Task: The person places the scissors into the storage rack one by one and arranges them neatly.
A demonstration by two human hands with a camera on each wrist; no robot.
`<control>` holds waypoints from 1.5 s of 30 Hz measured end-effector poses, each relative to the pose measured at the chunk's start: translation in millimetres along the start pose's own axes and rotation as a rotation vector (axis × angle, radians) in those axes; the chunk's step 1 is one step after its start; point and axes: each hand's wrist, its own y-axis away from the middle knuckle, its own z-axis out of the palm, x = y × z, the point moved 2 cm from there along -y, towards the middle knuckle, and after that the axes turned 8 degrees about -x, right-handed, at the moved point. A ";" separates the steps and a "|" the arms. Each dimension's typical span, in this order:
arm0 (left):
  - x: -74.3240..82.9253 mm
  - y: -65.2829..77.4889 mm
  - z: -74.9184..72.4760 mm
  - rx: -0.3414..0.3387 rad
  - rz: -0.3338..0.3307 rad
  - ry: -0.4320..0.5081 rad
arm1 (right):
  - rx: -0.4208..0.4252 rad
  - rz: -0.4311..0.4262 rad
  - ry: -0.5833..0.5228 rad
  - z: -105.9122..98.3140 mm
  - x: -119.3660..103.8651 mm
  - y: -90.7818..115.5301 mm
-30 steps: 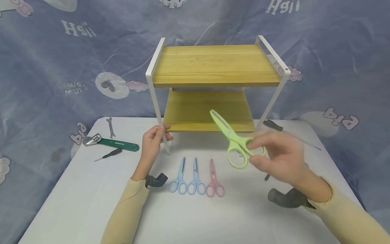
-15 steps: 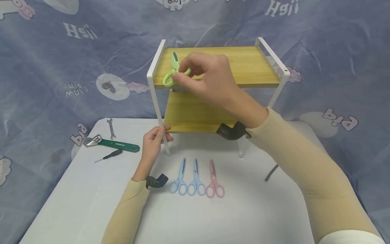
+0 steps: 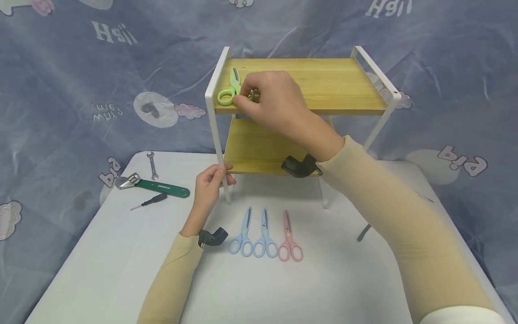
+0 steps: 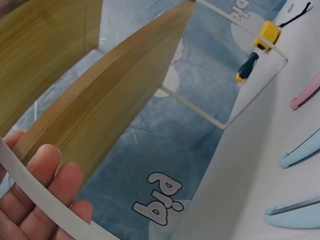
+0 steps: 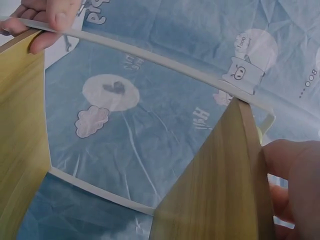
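A two-tier wooden rack (image 3: 307,85) with a white metal frame stands at the back of the white table (image 3: 101,270). Green scissors (image 3: 229,88) lie at the left end of its top shelf. My right hand (image 3: 244,96) pinches their handle, fingers curled; in the right wrist view only my fingers (image 5: 295,170) beside the shelf edge show. My left hand (image 3: 220,173) grips the rack's front-left leg (image 3: 216,135), fingers (image 4: 47,170) wrapped round the white bar. On the table in front lie two blue scissors (image 3: 243,234) (image 3: 265,236) and a pink pair (image 3: 289,240), side by side.
A green-handled adjustable wrench (image 3: 155,186), a small spanner (image 3: 152,165) and a small screwdriver (image 3: 149,201) lie at the table's left. A yellow-and-black screwdriver (image 4: 248,66) lies behind the rack. A dark strap (image 3: 363,233) lies on the right. A blue printed cloth hangs behind.
My right hand carried the green scissors from above the table up to the left end of the top shelf and laid them flat. My left hand stayed on the rack's leg.
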 end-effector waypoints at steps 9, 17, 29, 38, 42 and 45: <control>0.0 1.8 -2.7 0.015 -0.024 -0.058 | 0.135 -0.102 -0.078 1.3 0.6 5.4; 1.1 -1.4 -3.0 0.016 0.014 -0.028 | 0.440 -0.600 -0.177 11.3 15.2 96.5; -1.8 -0.4 2.8 0.031 0.017 -0.040 | -0.086 -0.220 -0.215 142.1 90.5 278.8; -3.3 3.2 4.1 0.044 0.007 -0.063 | -0.080 -0.116 -0.099 174.6 100.3 316.3; -1.5 4.8 3.8 0.044 0.005 -0.078 | -0.081 -0.131 -0.081 176.0 99.2 315.7; 0.5 3.1 3.9 0.032 0.010 -0.082 | -0.069 -0.126 -0.071 177.8 96.9 315.4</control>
